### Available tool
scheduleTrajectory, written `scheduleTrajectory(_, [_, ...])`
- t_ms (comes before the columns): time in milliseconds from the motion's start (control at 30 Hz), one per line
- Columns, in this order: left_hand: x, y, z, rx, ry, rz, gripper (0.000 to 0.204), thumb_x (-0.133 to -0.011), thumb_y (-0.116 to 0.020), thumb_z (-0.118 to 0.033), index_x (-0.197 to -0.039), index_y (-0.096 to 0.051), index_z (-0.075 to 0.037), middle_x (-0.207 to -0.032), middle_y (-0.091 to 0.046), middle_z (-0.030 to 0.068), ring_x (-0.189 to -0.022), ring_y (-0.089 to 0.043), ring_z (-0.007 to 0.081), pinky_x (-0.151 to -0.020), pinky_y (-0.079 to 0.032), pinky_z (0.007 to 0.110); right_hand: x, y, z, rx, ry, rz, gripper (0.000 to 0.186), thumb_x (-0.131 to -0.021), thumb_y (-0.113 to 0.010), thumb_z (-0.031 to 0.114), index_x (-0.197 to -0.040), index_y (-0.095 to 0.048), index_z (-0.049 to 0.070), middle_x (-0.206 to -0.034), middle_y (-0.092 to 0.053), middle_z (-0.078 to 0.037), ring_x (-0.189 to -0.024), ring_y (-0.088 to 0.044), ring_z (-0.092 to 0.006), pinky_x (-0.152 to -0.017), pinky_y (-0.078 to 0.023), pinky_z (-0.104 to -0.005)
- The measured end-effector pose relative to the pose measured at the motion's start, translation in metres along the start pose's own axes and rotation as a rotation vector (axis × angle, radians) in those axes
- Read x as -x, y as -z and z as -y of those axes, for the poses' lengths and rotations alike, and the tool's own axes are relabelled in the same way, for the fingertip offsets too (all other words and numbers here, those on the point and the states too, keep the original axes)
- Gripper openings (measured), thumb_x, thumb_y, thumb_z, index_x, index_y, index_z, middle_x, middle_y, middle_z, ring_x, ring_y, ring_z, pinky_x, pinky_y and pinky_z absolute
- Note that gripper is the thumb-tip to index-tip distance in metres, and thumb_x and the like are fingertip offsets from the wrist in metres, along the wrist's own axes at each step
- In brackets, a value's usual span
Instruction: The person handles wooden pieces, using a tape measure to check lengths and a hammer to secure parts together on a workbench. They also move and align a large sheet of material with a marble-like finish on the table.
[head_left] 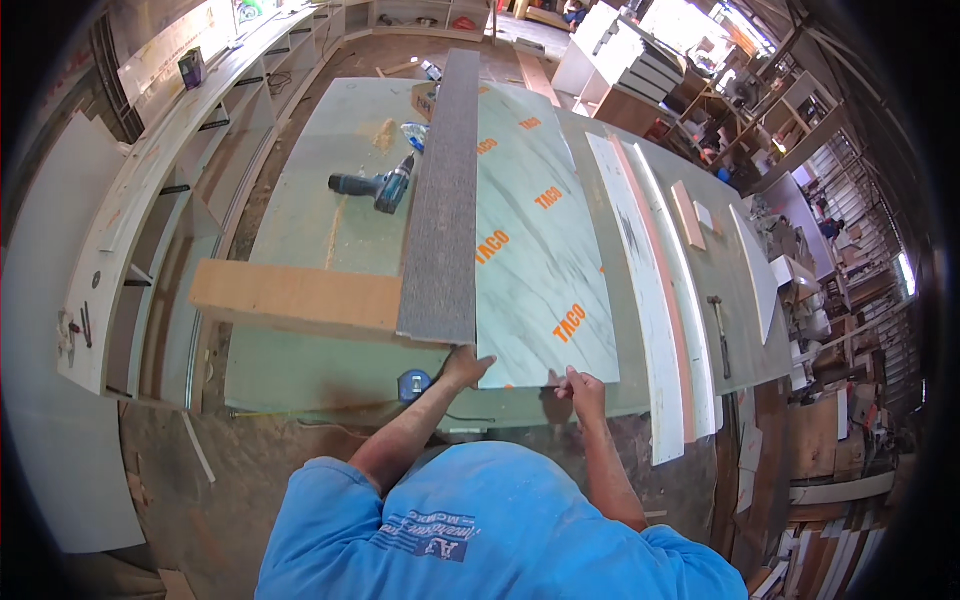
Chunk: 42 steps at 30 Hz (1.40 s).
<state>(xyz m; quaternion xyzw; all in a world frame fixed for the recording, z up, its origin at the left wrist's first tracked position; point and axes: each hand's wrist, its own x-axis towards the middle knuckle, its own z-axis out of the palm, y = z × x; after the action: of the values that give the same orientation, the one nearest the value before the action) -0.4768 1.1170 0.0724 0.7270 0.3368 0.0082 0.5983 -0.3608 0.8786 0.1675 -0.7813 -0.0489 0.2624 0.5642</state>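
Note:
A marble-patterned panel [535, 240] with orange lettering lies lengthwise on the work table, its short edge toward me. My left hand [466, 368] grips its near left corner, thumb on top and the other fingers hidden below. At the near right of the same edge, my right hand [585, 390] holds on with thumb and fingers, partly out of sight under the panel. Along the panel's left side runs a long grey wood-grain board [440, 210], its near end just above my left hand. A plain wooden board [298, 293] meets this grey board at a right angle.
A cordless drill [380, 187] lies left of the grey board near sawdust [384, 135]. A blue tape measure [413, 385] sits by my left wrist. Long white strips [640, 290] and a hammer [719, 330] lie to the right. White cabinet frames [180, 215] stand at the left.

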Motion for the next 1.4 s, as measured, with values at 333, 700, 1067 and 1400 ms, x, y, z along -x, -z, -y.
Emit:
scheduleTrajectory(333, [0.041,-0.042,-0.008,0.251,0.187,-0.166,0.051,-0.087,-0.069,-0.033,-0.114,-0.053,0.008,-0.083,-0.066,0.0194,-0.053,-0.067,0.0242,-0.043,-0.052,0.038,0.1,0.102,-0.08,0.178,0.022,0.159,0.034,-0.093,-0.063,0.026,-0.072,-0.064,-0.001,-0.066,-0.065,-0.007,-0.06,-0.063,-0.0113,-0.057,-0.047,-0.0272])
scheduleTrajectory(700, [0.193,-0.147,-0.001,-0.281,-0.055,-0.615,0.033,-0.081,-0.07,-0.031,-0.098,-0.068,-0.002,-0.089,-0.069,0.0185,-0.09,-0.068,0.0337,-0.079,-0.052,0.042,0.202,0.231,-0.274,0.407,-0.188,0.152,0.013,-0.082,-0.064,0.011,-0.076,-0.066,-0.001,-0.08,-0.069,-0.017,-0.075,-0.066,-0.0258,-0.066,-0.05,-0.0385])
scheduleTrajectory(1067, [0.297,-0.179,-0.12,0.251,-0.075,0.061,0.034,-0.093,-0.066,-0.034,-0.106,-0.065,-0.002,-0.087,-0.065,0.0036,-0.079,-0.063,0.0094,-0.069,-0.052,0.026,0.17,0.291,-0.467,0.722,-0.161,0.165,0.035,-0.075,-0.064,0.015,-0.103,-0.067,-0.005,-0.09,-0.07,-0.024,-0.086,-0.069,-0.0372,-0.077,-0.052,-0.0418])
scheduleTrajectory(1400, [0.43,-0.127,-0.329,0.943,-0.996,0.969,0.06,-0.091,-0.066,-0.045,-0.122,-0.057,0.005,-0.095,-0.063,0.0126,-0.076,-0.061,0.0153,-0.066,-0.051,0.03,0.178,0.302,-0.454,0.523,-0.322,0.046,0.03,-0.075,-0.065,0.014,-0.098,-0.067,-0.005,-0.087,-0.07,-0.023,-0.083,-0.068,-0.035,-0.075,-0.052,-0.0416])
